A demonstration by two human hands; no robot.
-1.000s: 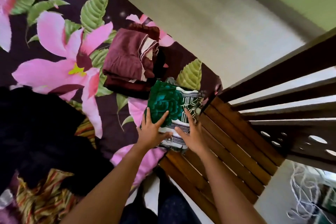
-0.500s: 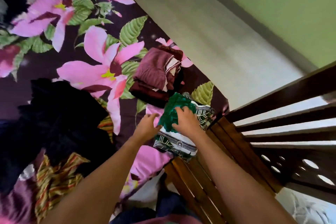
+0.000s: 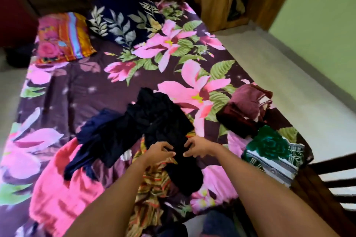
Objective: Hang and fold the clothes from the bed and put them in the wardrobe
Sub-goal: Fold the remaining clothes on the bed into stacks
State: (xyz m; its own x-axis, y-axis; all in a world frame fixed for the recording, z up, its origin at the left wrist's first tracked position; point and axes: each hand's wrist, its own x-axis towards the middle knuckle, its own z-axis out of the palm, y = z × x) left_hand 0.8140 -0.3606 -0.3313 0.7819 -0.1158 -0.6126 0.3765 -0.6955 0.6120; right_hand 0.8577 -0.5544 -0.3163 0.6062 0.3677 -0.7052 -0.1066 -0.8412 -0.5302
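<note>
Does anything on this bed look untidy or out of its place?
Yes. The black clothes lie crumpled in a loose heap on the bed, over a striped cloth that is also bunched up. The maroon stack and green stack at its right edge are folded.

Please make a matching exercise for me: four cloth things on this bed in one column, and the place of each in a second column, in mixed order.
1 black garment
2 maroon folded pile
3 green folded cloth
4 striped pillow

A far left corner of the bed
B near middle, at left hand and right hand
C near right corner
D right edge, beyond the green folded cloth

Pairs: 1-B, 2-D, 3-C, 4-A
</note>
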